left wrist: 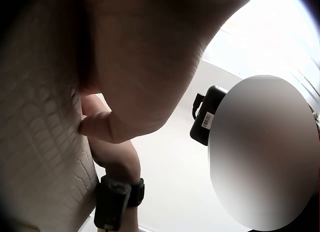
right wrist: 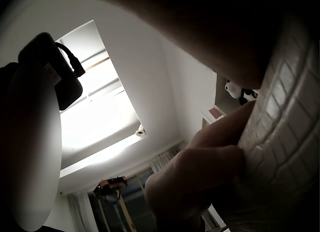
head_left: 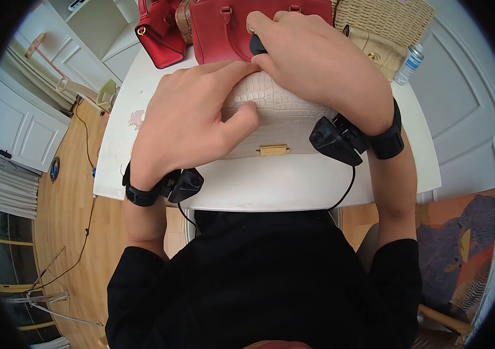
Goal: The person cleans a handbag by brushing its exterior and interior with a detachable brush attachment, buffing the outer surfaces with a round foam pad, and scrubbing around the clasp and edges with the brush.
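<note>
A pale crocodile-textured bag [head_left: 282,119] with a gold clasp [head_left: 273,150] stands on the white table, its textured side also filling the left of the left wrist view [left wrist: 45,122] and the right edge of the right wrist view [right wrist: 285,117]. The left hand [head_left: 195,113] lies over the bag's left top, thumb against its surface, fingertips near the top edge. At the top of the bag, the right hand [head_left: 323,58] has its fingers curled round a small black object [head_left: 256,45], mostly hidden by the hand.
Behind the bag stand a red handbag [head_left: 209,29], a smaller red bag [head_left: 163,35], a gold bag [head_left: 375,52] and a woven basket bag [head_left: 381,20]. A spray bottle [head_left: 410,63] is at the right. White table [head_left: 247,189] lies in front of the bag.
</note>
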### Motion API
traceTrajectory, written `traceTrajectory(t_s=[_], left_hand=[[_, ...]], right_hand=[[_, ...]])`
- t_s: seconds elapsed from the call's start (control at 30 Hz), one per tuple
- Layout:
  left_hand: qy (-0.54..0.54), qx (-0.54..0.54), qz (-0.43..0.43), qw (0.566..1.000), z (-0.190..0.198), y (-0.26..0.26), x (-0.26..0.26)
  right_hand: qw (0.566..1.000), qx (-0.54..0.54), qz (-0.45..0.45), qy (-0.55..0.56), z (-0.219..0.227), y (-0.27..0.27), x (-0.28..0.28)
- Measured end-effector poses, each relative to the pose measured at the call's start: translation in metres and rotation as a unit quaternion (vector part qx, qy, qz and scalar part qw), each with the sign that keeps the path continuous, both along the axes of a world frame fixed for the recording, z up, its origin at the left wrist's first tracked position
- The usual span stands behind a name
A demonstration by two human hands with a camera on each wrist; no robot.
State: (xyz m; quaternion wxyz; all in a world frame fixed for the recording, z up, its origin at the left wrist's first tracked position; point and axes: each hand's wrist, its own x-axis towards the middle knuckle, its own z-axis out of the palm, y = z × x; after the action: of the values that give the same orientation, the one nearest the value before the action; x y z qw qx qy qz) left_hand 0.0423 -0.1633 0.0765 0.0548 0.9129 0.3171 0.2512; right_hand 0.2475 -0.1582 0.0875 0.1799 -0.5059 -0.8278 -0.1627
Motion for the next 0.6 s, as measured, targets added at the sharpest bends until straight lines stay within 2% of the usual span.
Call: traceTrajectory(t_s=[0.1, 0.17, 0.33, 0.53, 0.6], left_hand=[[-0.053, 0.026, -0.012, 0.998, -0.005, 0.003, 0.002], [-0.056, 0.018, -0.009, 0.998, -0.004, 0.003, 0.003], [-0.075, 0.008, -0.003, 0.997, -0.003, -0.002, 0.004], [-0.069, -0.001, -0.027, 0.997, -0.001, 0.000, 0.001], [0.002, -0.053, -0.020, 0.998, 0.006, -0.001, -0.002]], right_hand=[[0.999, 0.043, 0.019, 0.006, 0.006, -0.009, -0.003], [0.998, -0.050, -0.009, -0.032, 0.024, -0.020, -0.005], [0.999, -0.010, -0.017, -0.037, 0.023, -0.030, -0.010], [0.999, -0.015, -0.002, -0.035, 0.023, -0.029, -0.007], [0.999, -0.009, 0.001, -0.033, 0.023, -0.029, -0.008]])
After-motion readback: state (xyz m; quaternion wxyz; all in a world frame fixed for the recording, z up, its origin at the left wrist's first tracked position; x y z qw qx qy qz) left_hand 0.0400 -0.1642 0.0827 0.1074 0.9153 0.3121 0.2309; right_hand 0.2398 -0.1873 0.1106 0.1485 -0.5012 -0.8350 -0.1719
